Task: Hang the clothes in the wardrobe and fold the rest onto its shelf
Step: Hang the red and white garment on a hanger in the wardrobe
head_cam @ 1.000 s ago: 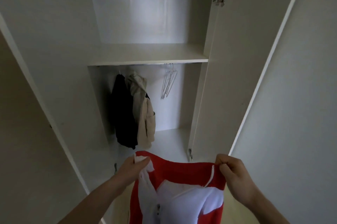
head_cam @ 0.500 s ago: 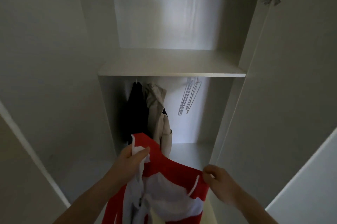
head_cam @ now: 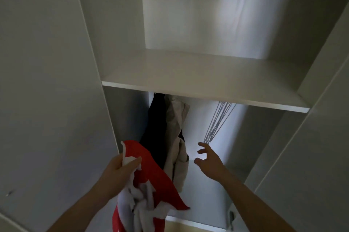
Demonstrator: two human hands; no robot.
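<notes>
The right hand (head_cam: 208,163) has let go of the garment (head_cam: 151,180) and now reaches, fingers spread and holding nothing, toward the hangers (head_cam: 217,124), while the view has closed in on the wardrobe. At lower centre of the frame the left hand (head_cam: 120,170) alone grips the red and white garment by one top edge; the rest hangs bunched below it.

Held at a single point, the cloth could slip or drag as the person leans in, and it may twist so that finding its neck gets harder. Just beyond, a dark coat (head_cam: 156,129) and a beige jacket (head_cam: 178,137) hang at centre. The hangers sit bunched together right of them, under the shelf (head_cam: 188,80); a one-handed pull could snag several or knock some off the rail, which is hidden.
</notes>
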